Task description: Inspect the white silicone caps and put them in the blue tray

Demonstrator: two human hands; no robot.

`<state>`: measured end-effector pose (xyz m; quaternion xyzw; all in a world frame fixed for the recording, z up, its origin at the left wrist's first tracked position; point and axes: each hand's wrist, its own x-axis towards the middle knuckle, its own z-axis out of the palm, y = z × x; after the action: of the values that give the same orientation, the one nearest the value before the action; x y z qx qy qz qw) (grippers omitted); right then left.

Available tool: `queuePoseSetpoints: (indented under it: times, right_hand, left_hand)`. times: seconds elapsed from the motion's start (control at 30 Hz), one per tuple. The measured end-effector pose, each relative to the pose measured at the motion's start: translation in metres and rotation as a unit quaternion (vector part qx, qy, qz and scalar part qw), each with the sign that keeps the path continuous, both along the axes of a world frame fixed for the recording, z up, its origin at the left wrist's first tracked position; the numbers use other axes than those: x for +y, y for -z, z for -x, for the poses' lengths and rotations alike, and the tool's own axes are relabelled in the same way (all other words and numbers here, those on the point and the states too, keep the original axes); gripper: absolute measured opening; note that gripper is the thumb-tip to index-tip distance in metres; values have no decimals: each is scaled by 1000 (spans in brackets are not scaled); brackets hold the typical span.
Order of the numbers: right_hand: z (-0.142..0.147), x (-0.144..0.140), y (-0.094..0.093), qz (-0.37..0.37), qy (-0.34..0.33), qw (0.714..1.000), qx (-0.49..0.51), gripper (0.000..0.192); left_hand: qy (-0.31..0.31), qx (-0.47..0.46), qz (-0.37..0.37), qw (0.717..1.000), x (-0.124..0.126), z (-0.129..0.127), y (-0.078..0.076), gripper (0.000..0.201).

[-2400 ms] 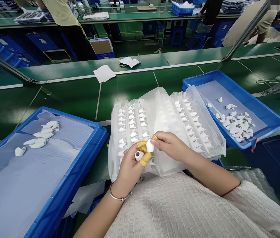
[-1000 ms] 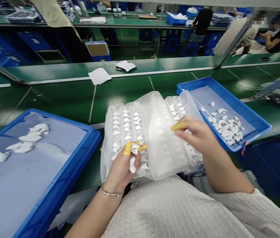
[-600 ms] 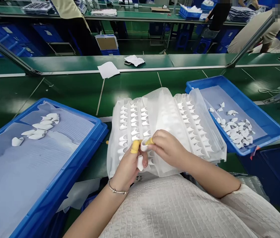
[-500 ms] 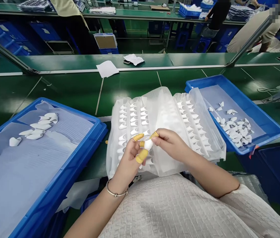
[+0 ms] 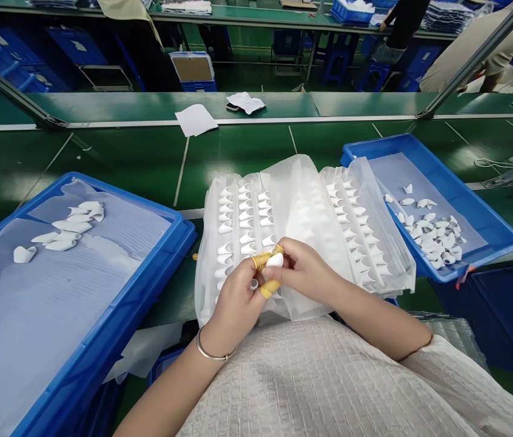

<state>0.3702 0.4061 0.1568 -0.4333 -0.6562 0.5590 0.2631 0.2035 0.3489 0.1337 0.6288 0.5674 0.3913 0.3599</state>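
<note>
Two hands meet over the lap: the left hand [image 5: 237,300] and right hand [image 5: 305,271], fingertips capped in yellow cots, pinch one small white part [image 5: 275,260] between them. Just beyond lies a clear plastic tray [image 5: 304,206] with rows of such parts. Blue bins flank it, the left bin [image 5: 147,209] and the right bin [image 5: 479,200], each holding loose white pieces.

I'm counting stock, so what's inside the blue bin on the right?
The right blue bin holds a pale liner sheet and a loose pile of small white parts. Anything beneath the sheet is hidden.
</note>
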Motion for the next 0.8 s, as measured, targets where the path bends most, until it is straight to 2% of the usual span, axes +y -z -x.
queuePoseSetpoints:
  times: [0.1, 0.17, 0.27, 0.47, 0.63, 0.7, 0.8]
  right_hand:
    - [-2, 5, 0, 47, -8, 997, 57, 40]
    - [-5, 9, 1, 88, 9, 993, 82, 40]
    - [-10, 14, 2, 101, 32, 990, 93, 38]
    - [-19, 15, 3, 48, -62, 994, 78, 27]
    - [-22, 17, 1, 43, -56, 995, 73, 22]
    - [-22, 17, -1, 3, -55, 996, 73, 22]
    - [-24, 15, 1, -99, -63, 992, 54, 22]
  left_hand:
    - [12, -22, 13, 1000, -2, 2, 3, 26]
    - [15, -40, 21, 999, -4, 3, 5, 28]
    - [18, -54, 32, 998, -4, 4, 6, 32]
    - [18, -51, 47, 997, -2, 2, 4, 30]
    - [-19, -142, 64, 988, -3, 0, 7, 29]
    - [-38, -174, 76, 981, -3, -1, 7, 25]
    - [-51, -192, 90, 976, -2, -1, 4, 23]
